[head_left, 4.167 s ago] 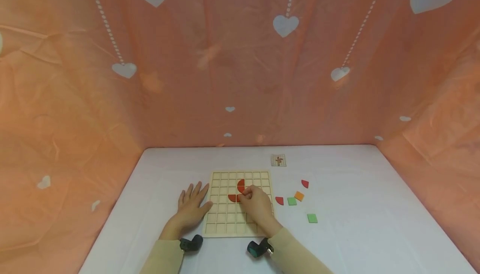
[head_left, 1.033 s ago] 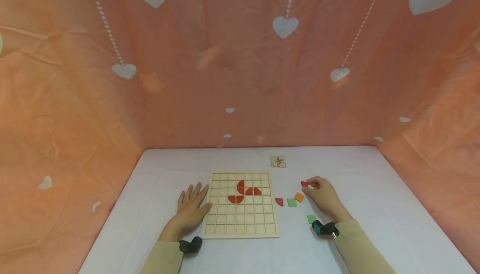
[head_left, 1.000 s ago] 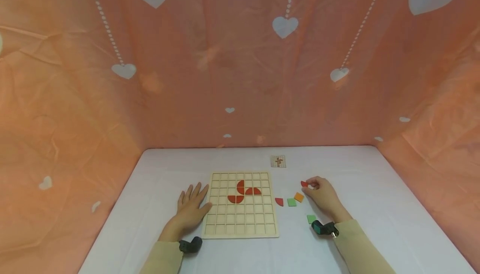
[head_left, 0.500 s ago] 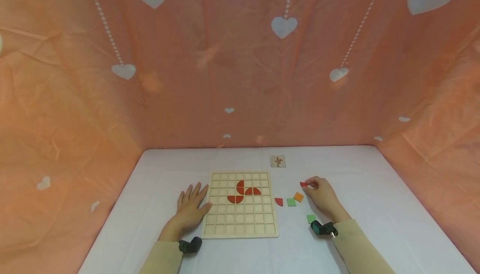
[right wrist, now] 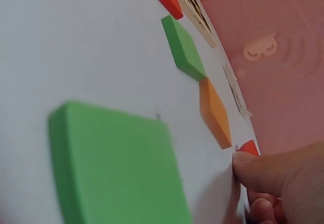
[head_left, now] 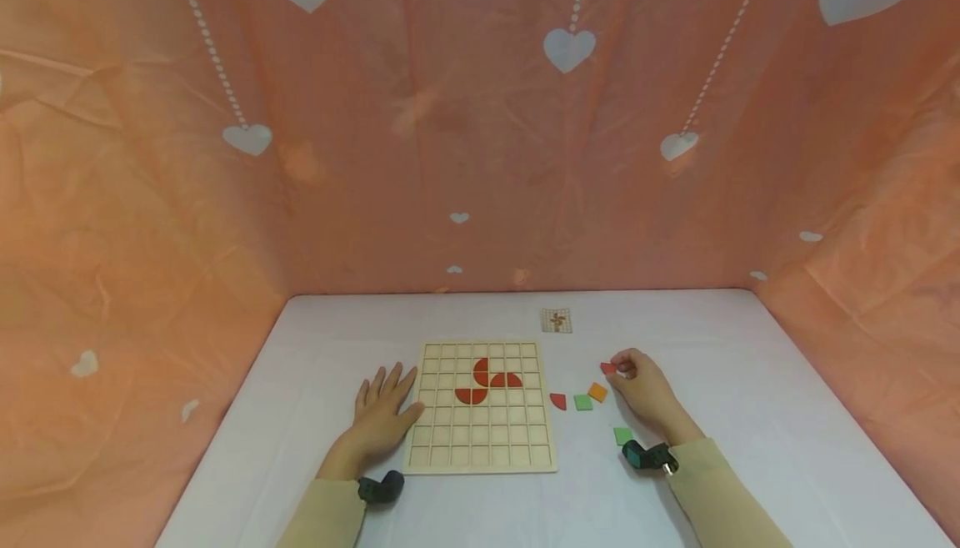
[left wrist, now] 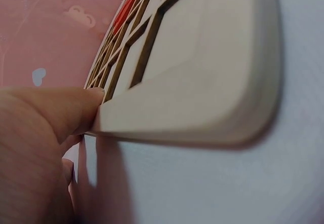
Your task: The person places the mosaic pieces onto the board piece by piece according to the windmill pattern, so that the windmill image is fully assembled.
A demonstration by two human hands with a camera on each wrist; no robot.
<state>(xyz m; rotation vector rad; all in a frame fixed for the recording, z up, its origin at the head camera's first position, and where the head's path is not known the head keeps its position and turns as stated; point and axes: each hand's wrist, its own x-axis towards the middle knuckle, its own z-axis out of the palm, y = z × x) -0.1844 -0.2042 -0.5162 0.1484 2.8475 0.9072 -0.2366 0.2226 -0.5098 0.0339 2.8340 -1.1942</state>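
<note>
My left hand lies flat with spread fingers at the left side of the wooden grid board; its thumb rests on the board's edge in the left wrist view. Several red quarter-circle tiles sit in cells in the upper middle of the board. Out to the right, my right hand pinches another red quarter-circle tile between thumb and fingertips, low over the table. In the right wrist view only a corner of that red tile shows past the thumb.
Between board and right hand lie a red quarter-circle tile, a green square tile and an orange square tile. Another green square tile is beside the right wrist. A small pattern card lies behind the board.
Since the oldest frame my right hand has left the board, uncovering red tiles there, and gone right to a loose red tile. Over the last second both hands stay nearly still.
</note>
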